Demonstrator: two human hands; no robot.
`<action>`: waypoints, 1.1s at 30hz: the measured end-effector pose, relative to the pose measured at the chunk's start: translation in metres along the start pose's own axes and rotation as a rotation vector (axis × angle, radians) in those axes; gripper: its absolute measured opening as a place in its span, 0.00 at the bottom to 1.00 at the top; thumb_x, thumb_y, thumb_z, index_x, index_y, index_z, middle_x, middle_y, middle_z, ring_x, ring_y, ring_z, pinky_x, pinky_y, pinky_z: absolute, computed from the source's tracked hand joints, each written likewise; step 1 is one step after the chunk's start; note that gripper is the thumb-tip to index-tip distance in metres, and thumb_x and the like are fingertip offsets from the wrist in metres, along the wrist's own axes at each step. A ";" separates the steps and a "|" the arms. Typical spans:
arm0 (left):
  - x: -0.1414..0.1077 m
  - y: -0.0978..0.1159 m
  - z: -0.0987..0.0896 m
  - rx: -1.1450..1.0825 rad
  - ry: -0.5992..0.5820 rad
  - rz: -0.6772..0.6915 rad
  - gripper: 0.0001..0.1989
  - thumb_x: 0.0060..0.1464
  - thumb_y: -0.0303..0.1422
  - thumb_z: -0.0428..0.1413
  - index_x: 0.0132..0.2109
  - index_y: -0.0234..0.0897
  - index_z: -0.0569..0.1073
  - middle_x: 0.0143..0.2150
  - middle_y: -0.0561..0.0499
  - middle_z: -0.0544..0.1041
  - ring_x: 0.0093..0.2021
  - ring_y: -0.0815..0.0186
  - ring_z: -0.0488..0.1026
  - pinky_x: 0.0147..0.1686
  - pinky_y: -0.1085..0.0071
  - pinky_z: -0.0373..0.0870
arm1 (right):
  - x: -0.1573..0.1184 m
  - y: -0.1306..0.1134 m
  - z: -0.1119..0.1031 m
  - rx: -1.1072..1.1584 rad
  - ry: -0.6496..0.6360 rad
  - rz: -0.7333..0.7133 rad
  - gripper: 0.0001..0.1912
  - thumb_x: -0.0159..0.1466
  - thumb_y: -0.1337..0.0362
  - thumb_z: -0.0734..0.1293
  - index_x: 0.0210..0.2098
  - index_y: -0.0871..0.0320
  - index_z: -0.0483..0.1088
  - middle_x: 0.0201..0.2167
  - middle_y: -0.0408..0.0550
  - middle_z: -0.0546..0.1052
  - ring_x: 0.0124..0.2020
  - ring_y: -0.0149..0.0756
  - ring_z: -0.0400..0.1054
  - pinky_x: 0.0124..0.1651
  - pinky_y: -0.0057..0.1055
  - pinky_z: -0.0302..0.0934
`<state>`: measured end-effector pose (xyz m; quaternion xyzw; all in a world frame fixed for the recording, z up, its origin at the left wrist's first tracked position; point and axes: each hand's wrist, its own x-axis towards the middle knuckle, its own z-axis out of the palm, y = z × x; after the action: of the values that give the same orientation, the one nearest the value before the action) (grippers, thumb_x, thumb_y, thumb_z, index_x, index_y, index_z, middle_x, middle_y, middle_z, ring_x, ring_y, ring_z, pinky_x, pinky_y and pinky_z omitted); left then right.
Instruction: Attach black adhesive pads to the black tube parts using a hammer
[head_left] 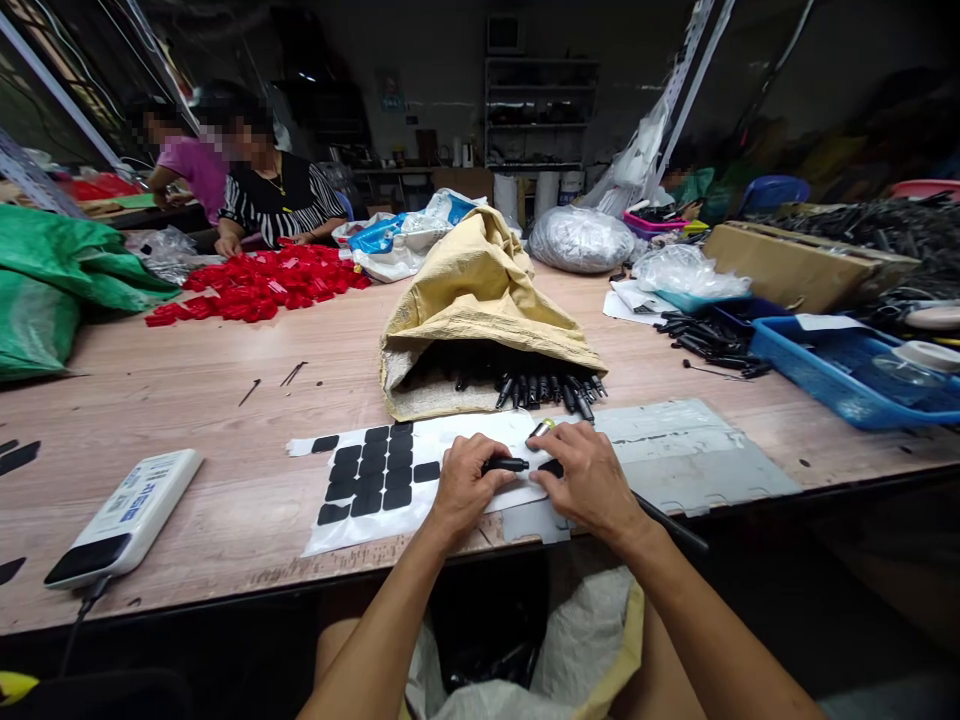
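Note:
A short black cylindrical piece [507,464] points right from the closed fingers of my left hand [469,482]. Facing it, my right hand [589,478] is closed on a black piece [552,467], mostly hidden by the fingers. A black rod [675,525] emerges past my right wrist over the table's front edge; whether it joins that piece I cannot tell. Beside my right fingertips lies a small silver cylinder [540,429] with a yellow-green end. Under the hands is a white sheet [427,515] bearing rows of black rounded-square patches [371,467].
A yellow sack [480,290] spills black cylindrical parts [551,388] towards me. Another open sack [592,640] sits in my lap. A white power bank [135,510] lies left, a blue tray [840,370] right. Two people sit across, near red pieces [262,285].

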<state>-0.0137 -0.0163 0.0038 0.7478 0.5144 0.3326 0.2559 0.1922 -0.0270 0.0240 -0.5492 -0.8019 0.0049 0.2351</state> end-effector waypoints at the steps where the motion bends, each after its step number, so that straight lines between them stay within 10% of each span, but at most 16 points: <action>1: 0.000 0.000 0.000 0.001 -0.003 0.002 0.08 0.53 0.30 0.63 0.42 0.44 0.77 0.42 0.53 0.79 0.46 0.57 0.68 0.49 0.61 0.62 | 0.002 -0.002 -0.002 0.050 -0.049 -0.044 0.17 0.59 0.61 0.74 0.49 0.48 0.76 0.43 0.46 0.77 0.47 0.43 0.63 0.49 0.38 0.53; 18: -0.001 -0.001 -0.003 0.001 -0.057 0.024 0.05 0.57 0.34 0.59 0.40 0.45 0.79 0.38 0.53 0.80 0.44 0.58 0.68 0.47 0.60 0.61 | 0.014 0.000 0.010 0.257 -0.152 -0.160 0.02 0.63 0.64 0.71 0.34 0.55 0.74 0.33 0.43 0.76 0.42 0.36 0.63 0.44 0.34 0.52; 33: -0.001 -0.003 -0.003 0.085 -0.183 0.062 0.16 0.68 0.38 0.47 0.34 0.43 0.75 0.35 0.54 0.78 0.42 0.59 0.66 0.45 0.61 0.56 | 0.023 -0.004 -0.004 0.222 -0.321 -0.280 0.11 0.63 0.61 0.71 0.28 0.57 0.67 0.30 0.42 0.73 0.40 0.36 0.61 0.44 0.34 0.51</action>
<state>-0.0180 -0.0156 0.0034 0.8010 0.4790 0.2485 0.2595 0.1838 -0.0093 0.0374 -0.3955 -0.8920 0.1474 0.1619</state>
